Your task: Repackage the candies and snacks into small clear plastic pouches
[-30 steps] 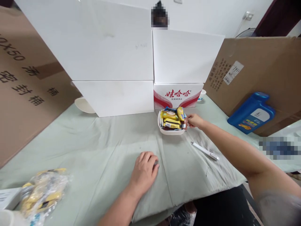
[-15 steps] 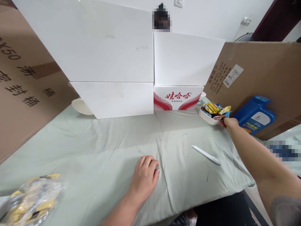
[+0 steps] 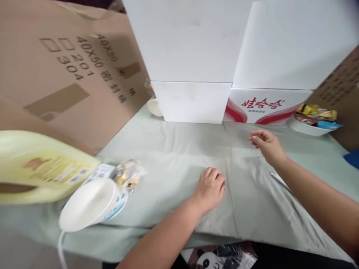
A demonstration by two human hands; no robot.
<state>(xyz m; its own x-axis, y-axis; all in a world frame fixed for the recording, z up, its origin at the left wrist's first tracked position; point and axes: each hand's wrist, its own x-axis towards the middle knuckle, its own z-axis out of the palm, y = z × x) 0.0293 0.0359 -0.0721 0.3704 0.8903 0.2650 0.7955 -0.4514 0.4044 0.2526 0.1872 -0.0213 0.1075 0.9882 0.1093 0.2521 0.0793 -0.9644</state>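
Note:
My left hand (image 3: pixel 211 189) rests on the pale green cloth (image 3: pixel 179 149) with its fingers curled under. A small grey bit shows by its thumb side, and what lies beneath is hidden. Above the cloth, in front of the red-and-white printed box, hovers my right hand (image 3: pixel 265 145); its fingers are loosely bent, and I see nothing in them. To its right stands a white bowl (image 3: pixel 311 129) of wrapped snacks (image 3: pixel 316 114), apart from the hand. A white pen (image 3: pixel 280 180) lies partly hidden behind my right forearm.
White boxes (image 3: pixel 193 101) form a wall at the back, with a brown carton (image 3: pixel 92 82) on the left. Near the left edge are a pale yellow bottle (image 3: pixel 56 164), a tilted white paper cup (image 3: pixel 112 203) and a clear packet (image 3: pixel 130 173). A blue container (image 3: pixel 352 158) shows at far right.
My right hand has let go of the snack bowl and moved left, away from it. The view has swung left, bringing the bottle and cup into sight. My left hand stays curled on the cloth.

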